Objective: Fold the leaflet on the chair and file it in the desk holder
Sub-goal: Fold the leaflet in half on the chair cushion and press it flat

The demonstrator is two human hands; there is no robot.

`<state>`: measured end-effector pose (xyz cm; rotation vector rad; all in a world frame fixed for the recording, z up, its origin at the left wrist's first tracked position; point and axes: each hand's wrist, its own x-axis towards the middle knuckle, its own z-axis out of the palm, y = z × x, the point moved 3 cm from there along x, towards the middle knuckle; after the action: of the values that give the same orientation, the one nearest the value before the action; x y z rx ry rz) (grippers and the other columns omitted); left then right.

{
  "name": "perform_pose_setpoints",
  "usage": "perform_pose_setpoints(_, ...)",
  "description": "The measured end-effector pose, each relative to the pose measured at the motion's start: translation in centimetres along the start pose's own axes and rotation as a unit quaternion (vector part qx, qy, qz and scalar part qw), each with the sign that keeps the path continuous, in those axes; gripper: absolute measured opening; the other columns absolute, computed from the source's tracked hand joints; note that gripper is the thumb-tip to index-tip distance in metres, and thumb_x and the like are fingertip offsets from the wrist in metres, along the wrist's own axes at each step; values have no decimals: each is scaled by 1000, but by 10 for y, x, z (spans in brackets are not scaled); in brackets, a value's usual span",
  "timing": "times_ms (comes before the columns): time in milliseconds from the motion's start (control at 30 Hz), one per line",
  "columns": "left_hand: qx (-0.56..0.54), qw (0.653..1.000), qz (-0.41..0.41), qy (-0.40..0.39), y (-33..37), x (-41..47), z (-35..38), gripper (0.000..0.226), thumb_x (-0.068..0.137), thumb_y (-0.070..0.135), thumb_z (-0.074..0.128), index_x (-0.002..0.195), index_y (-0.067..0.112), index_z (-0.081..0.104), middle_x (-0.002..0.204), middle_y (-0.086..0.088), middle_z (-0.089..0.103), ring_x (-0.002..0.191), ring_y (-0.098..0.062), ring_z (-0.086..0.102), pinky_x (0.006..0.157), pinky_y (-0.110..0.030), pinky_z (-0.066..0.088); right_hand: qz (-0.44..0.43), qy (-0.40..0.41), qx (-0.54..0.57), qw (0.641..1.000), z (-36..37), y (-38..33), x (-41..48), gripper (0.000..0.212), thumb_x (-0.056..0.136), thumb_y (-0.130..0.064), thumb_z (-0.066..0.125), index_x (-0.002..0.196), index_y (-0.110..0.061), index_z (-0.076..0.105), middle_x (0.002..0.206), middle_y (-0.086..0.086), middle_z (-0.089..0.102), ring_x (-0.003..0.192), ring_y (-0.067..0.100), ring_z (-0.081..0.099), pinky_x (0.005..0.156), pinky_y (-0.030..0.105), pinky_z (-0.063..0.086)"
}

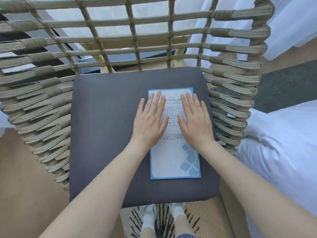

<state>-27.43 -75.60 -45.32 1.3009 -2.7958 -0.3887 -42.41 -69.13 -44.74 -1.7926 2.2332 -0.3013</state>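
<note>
A white leaflet (173, 157) with a blue border and the word WELCOME lies flat on the dark grey seat cushion (106, 134) of a woven rope chair (51, 69). My left hand (150, 121) rests palm down on the leaflet's upper left part, fingers spread and partly on the cushion. On its upper right part my right hand (194, 121) also presses flat, fingers apart. Neither hand grips the paper. The desk holder is not in view.
The chair's woven back and sides rise around the cushion. A bed with white bedding (283, 143) stands to the right. My feet in white shoes (163, 213) stand on a patterned rug below the seat's front edge. Wooden floor lies on the left.
</note>
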Motion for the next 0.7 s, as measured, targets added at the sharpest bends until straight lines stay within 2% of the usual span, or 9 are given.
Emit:
perform_pose_setpoints(233, 8, 999, 0, -37, -22, 40, 43, 61, 103, 36, 32, 153, 5, 17, 162, -13, 16, 150, -28, 12, 121, -43, 5, -30, -31, -39, 998, 41, 16, 46, 59, 102, -30, 41, 155, -8, 28, 162, 12, 29, 151, 30, 22, 121, 47, 13)
perform_pose_setpoints(400, -13, 1000, 2, -14, -28, 39, 67, 62, 101, 38, 28, 153, 4, 20, 161, -15, 19, 149, -28, 14, 121, -45, 11, -45, -13, -68, 997, 68, 27, 48, 62, 100, -36, 32, 155, -8, 27, 162, 13, 29, 150, 30, 24, 121, 45, 12)
perform_pose_setpoints(533, -12, 1000, 8, -4, -33, 40, 75, 63, 101, 38, 28, 152, 4, 20, 161, -16, 19, 150, -28, 14, 121, -44, 11, -53, 5, -79, 995, 76, 30, 49, 64, 100, -39, 31, 155, -7, 26, 162, 15, 28, 150, 31, 23, 121, 46, 12)
perform_pose_setpoints(700, -10, 1000, 14, -23, -32, 39, 65, 65, 100, 40, 27, 152, 2, 19, 161, -18, 17, 149, -29, 13, 121, -43, 9, -38, -24, -66, 997, 67, 28, 49, 68, 100, -42, 27, 156, -4, 23, 163, 15, 25, 151, 29, 21, 122, 44, 11)
